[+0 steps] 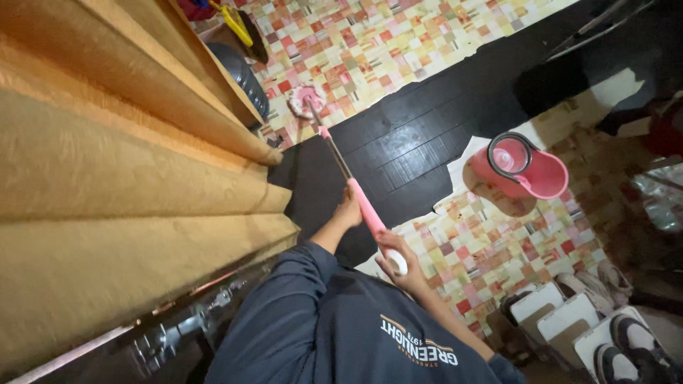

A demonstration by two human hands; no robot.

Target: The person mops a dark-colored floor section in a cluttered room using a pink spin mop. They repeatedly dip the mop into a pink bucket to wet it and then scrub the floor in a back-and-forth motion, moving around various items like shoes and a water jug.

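**Mop held in both hands over patchwork floor**

Patchwork-patterned floor covering (398, 43) in pink, yellow and white squares fills the upper middle of the frame, torn away along a ragged edge to show a dark planked floor (427, 135) running diagonally from centre to upper right. At the far left, heavy folds of an orange-tan curtain (107, 163) take up most of that side, from the top edge down to the lower left. Just right of the curtain's upper end sits a dark ribbed container (245, 78), with a yellow object (235, 21) above it at the top edge.

Near upper centre, the pink-and-white mop head (306, 99) rests on the patterned covering, close to its torn edge. Its mop handle (356, 192), grey then pink, slants down to the right toward the middle of the frame. The left hand (348, 212) is closed around the pink part of the shaft, fingers wrapped. Lower and slightly right, the right hand (397, 257) grips the white end of the handle, fingers curled shut around it. Below both hands, the person's dark blue sweatshirt (320, 334) fills the bottom centre.

Right of centre, a pink bucket (526, 171) with a round wringer basket stands on the covering beside the dark floor. In the lower right corner, several shoes (626, 348) lie on white boards.
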